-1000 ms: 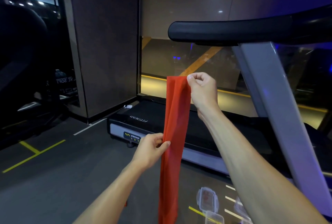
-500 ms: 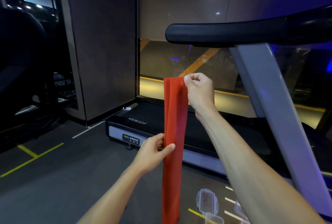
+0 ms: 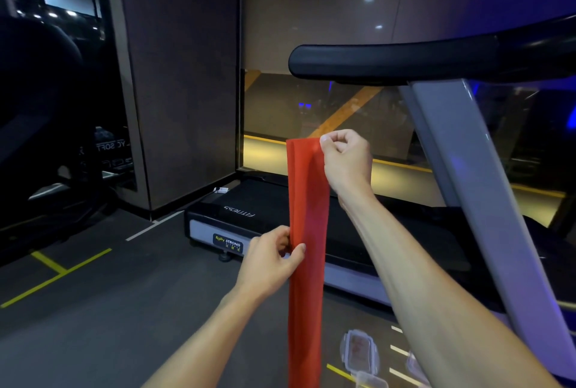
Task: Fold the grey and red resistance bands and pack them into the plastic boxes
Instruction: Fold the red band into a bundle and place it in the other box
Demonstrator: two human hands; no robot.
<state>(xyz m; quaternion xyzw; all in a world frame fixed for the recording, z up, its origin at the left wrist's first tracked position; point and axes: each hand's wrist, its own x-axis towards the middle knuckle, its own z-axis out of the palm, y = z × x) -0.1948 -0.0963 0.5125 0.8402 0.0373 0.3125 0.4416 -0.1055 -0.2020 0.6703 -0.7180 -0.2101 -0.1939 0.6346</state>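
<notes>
- Red stretchy material, the red resistance band [image 3: 308, 232], hangs straight down in the middle of the view, its long edges doubled in so it forms a narrow strip.
- The right hand [image 3: 344, 158] pinches the band's top end between thumb and curled fingers, holding it up.
- The left hand [image 3: 271, 260] pinches the band's left edge partway down, thumb in front, fingers behind.
- The band's lower end runs out of the bottom of the view, so its full length cannot be seen.
- Right of the band and low down, clear plastic boxes [image 3: 360, 352] lie on the floor; their number and what they hold are hard to tell.
- Behind the band stands a treadmill [image 3: 258, 216], its black handrail [image 3: 389, 60] above the band's top.
- Left of the band is dark floor with yellow lines [image 3: 56, 272].
- The grey band is not visible.
- Judged step: narrowing and smoothing the red band lengthwise. Next likely needs folding it end to end, small enough for a box, while keeping the edges aligned.
</notes>
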